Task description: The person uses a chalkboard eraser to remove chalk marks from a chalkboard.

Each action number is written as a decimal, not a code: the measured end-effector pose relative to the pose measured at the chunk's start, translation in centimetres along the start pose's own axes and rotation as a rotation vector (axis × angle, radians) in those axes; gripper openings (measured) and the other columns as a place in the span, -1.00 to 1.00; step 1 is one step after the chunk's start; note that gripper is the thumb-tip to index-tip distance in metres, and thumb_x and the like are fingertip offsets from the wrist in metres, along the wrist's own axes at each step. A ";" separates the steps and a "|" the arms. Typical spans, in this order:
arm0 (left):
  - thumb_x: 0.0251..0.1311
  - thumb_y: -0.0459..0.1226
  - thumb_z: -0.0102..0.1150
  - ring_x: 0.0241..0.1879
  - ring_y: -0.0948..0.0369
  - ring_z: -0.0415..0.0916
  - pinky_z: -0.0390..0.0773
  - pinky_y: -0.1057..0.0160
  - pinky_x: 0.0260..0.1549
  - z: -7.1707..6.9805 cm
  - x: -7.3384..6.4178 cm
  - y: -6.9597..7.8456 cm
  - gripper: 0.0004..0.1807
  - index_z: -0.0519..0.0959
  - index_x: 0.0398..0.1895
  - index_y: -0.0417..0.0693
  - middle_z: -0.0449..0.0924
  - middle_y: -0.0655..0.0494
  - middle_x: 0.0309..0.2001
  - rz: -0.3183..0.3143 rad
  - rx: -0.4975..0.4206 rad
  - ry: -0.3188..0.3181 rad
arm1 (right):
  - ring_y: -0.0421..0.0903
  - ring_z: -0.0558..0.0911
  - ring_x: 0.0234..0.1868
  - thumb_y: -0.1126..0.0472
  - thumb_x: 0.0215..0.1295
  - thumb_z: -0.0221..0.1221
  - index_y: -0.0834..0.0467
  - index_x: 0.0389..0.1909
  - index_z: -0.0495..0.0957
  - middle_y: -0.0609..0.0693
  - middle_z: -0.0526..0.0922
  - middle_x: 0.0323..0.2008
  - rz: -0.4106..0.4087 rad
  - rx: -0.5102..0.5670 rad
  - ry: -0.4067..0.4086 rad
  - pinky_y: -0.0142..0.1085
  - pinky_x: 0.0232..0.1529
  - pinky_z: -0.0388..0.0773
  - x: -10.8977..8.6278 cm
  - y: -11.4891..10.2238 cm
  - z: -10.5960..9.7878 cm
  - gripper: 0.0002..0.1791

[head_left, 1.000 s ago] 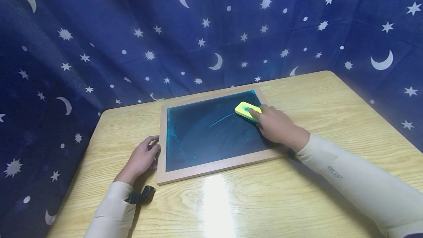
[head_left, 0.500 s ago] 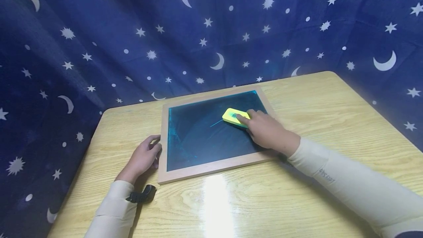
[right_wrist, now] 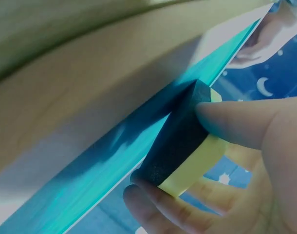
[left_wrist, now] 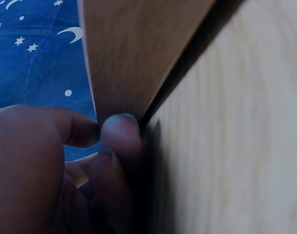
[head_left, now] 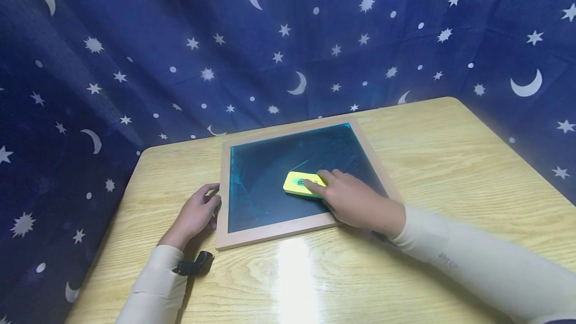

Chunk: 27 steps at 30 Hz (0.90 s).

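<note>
A wood-framed chalkboard (head_left: 270, 194) lies on the table, with a thin blue chalk line in its middle and blue dust along its edges. My right hand (head_left: 355, 201) holds a yellow chalkboard eraser (head_left: 297, 183) over the lower middle of the board, index finger along its top. In the right wrist view, thumb and fingers grip the eraser's sides, and its dark felt (right_wrist: 180, 139) faces the board. At the board's left side, my left hand (head_left: 195, 214) holds the frame's edge with bent fingers. The left wrist view shows fingertips (left_wrist: 121, 131) against the wooden frame (left_wrist: 134, 48).
The pale wooden table (head_left: 450, 164) extends around the board. A dark blue curtain (head_left: 148, 39) with stars and moons hangs behind and to the left. A black strap device (head_left: 195, 264) sits on the left wrist.
My right hand has moved the eraser left and toward me, from the board's upper right to its lower middle. The chalk line has become shorter. The left hand stays put.
</note>
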<state>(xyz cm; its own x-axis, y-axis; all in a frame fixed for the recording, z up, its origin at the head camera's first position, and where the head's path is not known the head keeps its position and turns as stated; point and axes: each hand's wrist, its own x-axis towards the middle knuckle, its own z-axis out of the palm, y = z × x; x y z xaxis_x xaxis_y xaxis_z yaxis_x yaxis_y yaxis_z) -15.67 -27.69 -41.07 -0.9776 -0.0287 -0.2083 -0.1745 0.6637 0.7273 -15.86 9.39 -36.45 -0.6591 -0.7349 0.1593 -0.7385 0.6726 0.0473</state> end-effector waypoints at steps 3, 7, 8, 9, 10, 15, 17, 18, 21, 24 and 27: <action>0.50 -0.17 -0.17 -0.65 0.18 0.51 0.61 0.20 -0.60 0.0 0.0 0.0 -0.43 0.17 0.51 -0.16 0.58 -0.13 -0.35 -0.002 -0.001 0.001 | 0.06 0.56 -0.24 0.33 0.35 0.16 0.00 0.37 0.46 0.16 0.56 0.05 -0.025 0.012 -0.012 -0.12 -0.24 0.63 -0.2 -0.8 -0.1 -0.44; 0.50 -0.17 -0.18 -0.64 0.18 0.52 0.64 0.20 -0.56 0.1 -0.1 0.0 -0.43 0.18 0.51 -0.14 0.58 -0.37 0.03 -0.014 0.000 0.002 | 0.05 0.58 -0.20 0.27 0.37 0.18 -0.02 0.38 0.43 0.15 0.55 0.09 -0.055 0.031 -0.022 -0.13 -0.22 0.62 -0.3 -1.7 -0.2 -0.44; 0.50 -0.16 -0.18 -0.64 0.19 0.52 0.65 0.20 -0.56 0.1 -0.1 0.0 -0.43 0.18 0.51 -0.14 0.54 -0.40 0.11 -0.016 0.001 0.003 | 0.04 0.57 -0.20 0.26 0.37 0.19 -0.02 0.39 0.43 0.15 0.55 0.10 -0.063 0.035 -0.022 -0.13 -0.21 0.62 -0.4 -1.9 -0.2 -0.44; 0.50 -0.16 -0.18 -0.63 0.19 0.52 0.65 0.20 -0.55 0.1 -0.1 0.0 -0.43 0.18 0.51 -0.14 0.51 -0.40 0.15 -0.018 0.002 0.002 | 0.04 0.58 -0.19 0.24 0.36 0.21 -0.02 0.39 0.43 0.15 0.54 0.11 -0.073 0.034 -0.022 -0.13 -0.21 0.62 -0.4 -2.0 -0.2 -0.43; 0.50 -0.16 -0.18 -0.63 0.19 0.52 0.65 0.20 -0.55 0.1 -0.1 0.0 -0.43 0.18 0.51 -0.14 0.51 -0.41 0.17 -0.020 0.003 0.003 | 0.04 0.57 -0.19 0.24 0.35 0.22 -0.02 0.39 0.43 0.15 0.54 0.10 -0.082 0.033 -0.022 -0.13 -0.20 0.61 -0.5 -2.2 -0.2 -0.43; 0.50 -0.17 -0.18 -0.64 0.18 0.52 0.64 0.19 -0.57 0.1 0.0 -0.1 -0.44 0.19 0.50 -0.14 0.51 -0.39 0.16 -0.013 -0.001 0.001 | 0.04 0.58 -0.17 0.19 0.35 0.25 -0.02 0.39 0.43 0.16 0.55 0.10 -0.091 0.036 -0.029 -0.14 -0.17 0.62 -0.5 -2.5 -0.2 -0.42; 0.50 -0.17 -0.18 -0.64 0.18 0.52 0.64 0.19 -0.57 0.1 -0.1 -0.1 -0.44 0.19 0.50 -0.14 0.52 -0.38 0.15 -0.010 -0.004 0.001 | 0.04 0.58 -0.16 0.17 0.35 0.26 -0.01 0.39 0.43 0.16 0.55 0.10 -0.083 0.050 -0.034 -0.15 -0.17 0.64 -0.5 -2.5 -0.2 -0.42; 0.50 -0.17 -0.18 -0.64 0.18 0.52 0.64 0.19 -0.57 0.1 -0.1 -0.1 -0.44 0.19 0.50 -0.14 0.53 -0.38 0.13 -0.010 -0.005 0.002 | 0.03 0.58 -0.16 0.17 0.35 0.26 -0.01 0.39 0.43 0.16 0.55 0.10 -0.079 0.058 -0.035 -0.15 -0.17 0.64 -0.4 -2.5 -0.3 -0.42; 0.50 -0.17 -0.18 -0.64 0.18 0.52 0.64 0.19 -0.57 0.1 -0.1 -0.1 -0.44 0.20 0.50 -0.14 0.57 -0.35 0.07 -0.010 -0.004 0.005 | 0.02 0.58 -0.17 0.19 0.34 0.26 0.00 0.38 0.44 0.16 0.56 0.08 -0.065 0.072 -0.033 -0.16 -0.17 0.66 -0.3 -2.3 -0.3 -0.42; 0.50 -0.16 -0.17 -0.64 0.18 0.52 0.64 0.19 -0.56 0.1 -0.1 -0.1 -0.44 0.20 0.50 -0.13 0.58 -0.34 0.05 -0.011 -0.003 0.008 | 0.02 0.58 -0.20 0.25 0.33 0.23 0.02 0.37 0.46 0.17 0.57 0.05 -0.050 0.066 -0.018 -0.16 -0.21 0.66 -0.1 -1.9 -0.2 -0.44; 0.50 -0.16 -0.18 -0.64 0.18 0.52 0.64 0.19 -0.56 0.1 0.0 -0.1 -0.44 0.19 0.50 -0.13 0.55 -0.36 0.12 -0.011 -0.001 0.007 | 0.02 0.57 -0.25 0.32 0.31 0.20 0.04 0.34 0.49 0.17 0.58 -0.01 -0.034 0.048 0.002 -0.17 -0.26 0.66 0.0 -1.3 0.0 -0.45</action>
<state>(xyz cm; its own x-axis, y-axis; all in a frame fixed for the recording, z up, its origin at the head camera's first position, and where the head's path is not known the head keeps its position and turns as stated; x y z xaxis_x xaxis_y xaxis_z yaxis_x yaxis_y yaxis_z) -15.59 -27.67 -41.19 -0.9765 -0.0416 -0.2116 -0.1855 0.6627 0.7256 -14.91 8.51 -36.50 -0.6336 -0.7568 0.1605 -0.7662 0.6426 0.0056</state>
